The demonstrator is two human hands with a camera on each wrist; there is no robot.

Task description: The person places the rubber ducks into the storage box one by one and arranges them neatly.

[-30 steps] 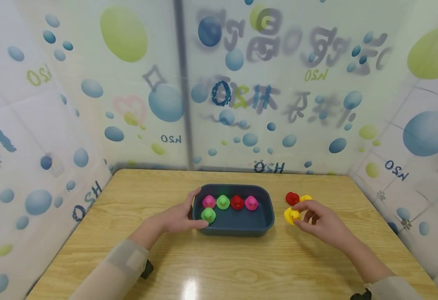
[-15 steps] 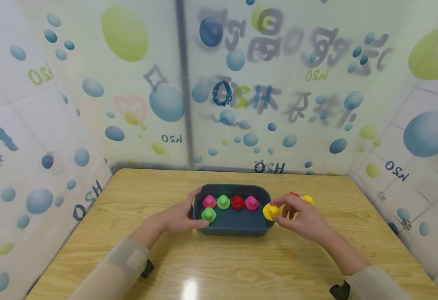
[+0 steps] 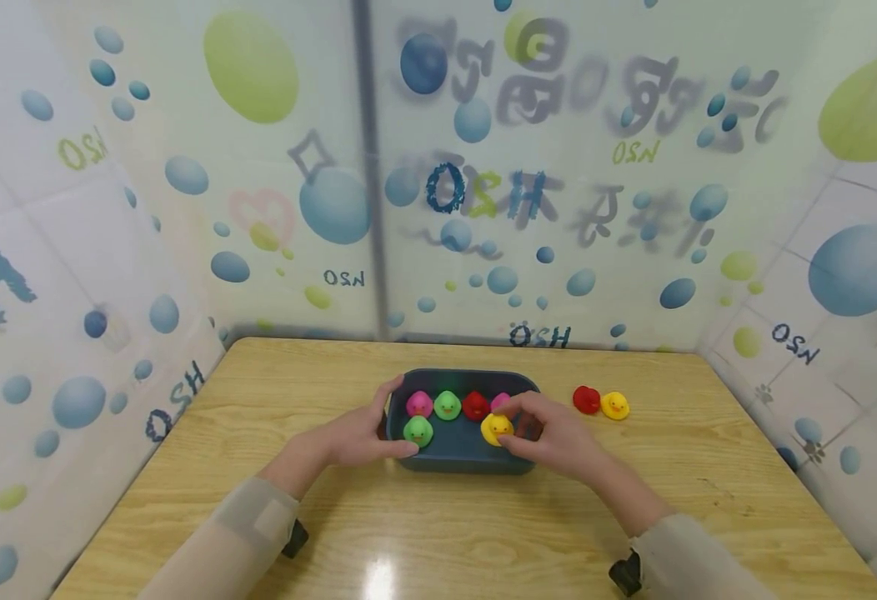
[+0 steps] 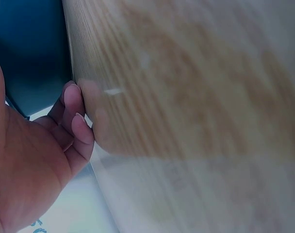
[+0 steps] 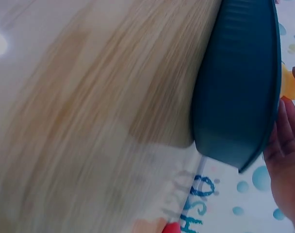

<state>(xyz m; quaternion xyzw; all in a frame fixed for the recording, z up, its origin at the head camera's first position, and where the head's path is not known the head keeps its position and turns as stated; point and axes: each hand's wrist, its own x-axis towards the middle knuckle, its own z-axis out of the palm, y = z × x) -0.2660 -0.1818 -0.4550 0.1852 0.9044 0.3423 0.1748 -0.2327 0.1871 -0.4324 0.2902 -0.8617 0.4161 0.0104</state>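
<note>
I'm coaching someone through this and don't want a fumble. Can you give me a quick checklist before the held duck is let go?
1. Yellow duck pinched by the right hand: ok.
2. Duck within the outline of the tray in the head view: ok.
3. Tray steadied: ok, the left hand grips its left end.
4. Bare tray floor between the held duck and the front green duck: ok.
5. Held duck touching the tray floor: cannot tell.
6. Clear view of the right-hand pink duck: not ok, the right hand partly covers it.
</note>
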